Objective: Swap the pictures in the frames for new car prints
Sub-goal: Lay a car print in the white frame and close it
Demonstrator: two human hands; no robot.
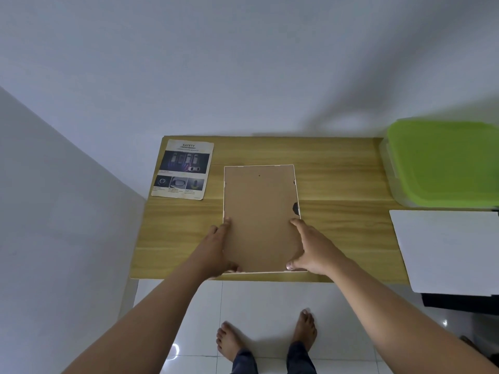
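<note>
Head view, looking down. A picture frame [260, 217] lies face down on a wooden surface [345, 184], with its brown backing board facing up. It sits at the middle of the surface. Its short near edge is just beside the surface's near edge.

The frame's long axis runs straight away from the person toward the wall, so it is in portrait position. A small dark mark, perhaps a tab or a chip, shows on its right edge; the view does not settle which.

The left hand [216, 249] lies along the frame's left edge and the right hand [310, 249] along its right edge. Both grips are wide: the fingers are fairly straight and press against the sides, not curled around them. The right thumb rests on the backing by the near corner.

A printed car sheet [183, 170] headed "SAFETY" lies well apart at the far left corner. A green-lidded box [442, 163] and a white sheet [448, 249] are to the right.

The step appears to be steadying the frame before the back is opened. Doing it well likely means pressing evenly on both sides, keeping the frame flat and sliding it away from the near edge before the backing is lifted.
</note>
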